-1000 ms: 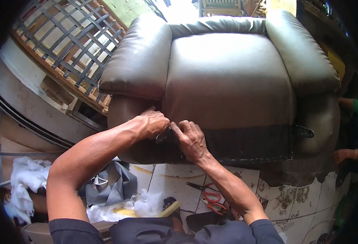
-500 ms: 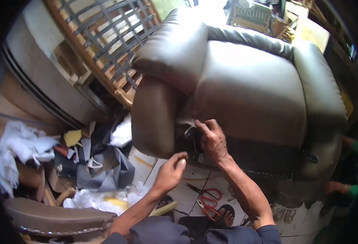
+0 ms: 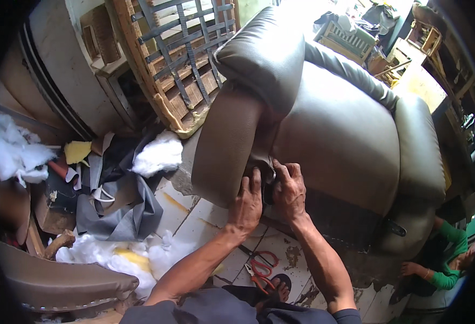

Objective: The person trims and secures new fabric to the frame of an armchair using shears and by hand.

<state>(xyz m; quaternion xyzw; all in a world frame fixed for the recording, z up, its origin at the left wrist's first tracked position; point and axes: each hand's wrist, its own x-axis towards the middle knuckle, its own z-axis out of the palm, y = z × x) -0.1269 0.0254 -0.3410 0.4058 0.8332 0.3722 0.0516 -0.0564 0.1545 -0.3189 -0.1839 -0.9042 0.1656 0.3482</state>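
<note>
A brown leather-look armchair (image 3: 340, 129) stands in front of me, its left armrest (image 3: 226, 135) beside the gap at the seat. Both my hands are at the lower front of that gap. My left hand (image 3: 245, 208) has its fingers closed on the loose brown upholstery cover (image 3: 264, 148), near the armrest's inner side. Just to its right, my right hand (image 3: 290, 191) pinches the cover's edge by the seat corner. A small pale loop shows between the hands; what it is, I cannot tell. The fingertips are partly hidden in the folds.
Red-handled scissors (image 3: 264, 259) and red-handled pliers (image 3: 254, 276) lie on the tiled floor by my foot. White stuffing (image 3: 159, 154) and grey fabric scraps (image 3: 124, 216) are heaped left. A webbed wooden frame (image 3: 178, 59) leans behind. Another person in a green sleeve (image 3: 449, 278) crouches at right.
My left hand has moved up and right from the air to the cover beside my right hand. The view has shifted, and more of the person at right shows.
</note>
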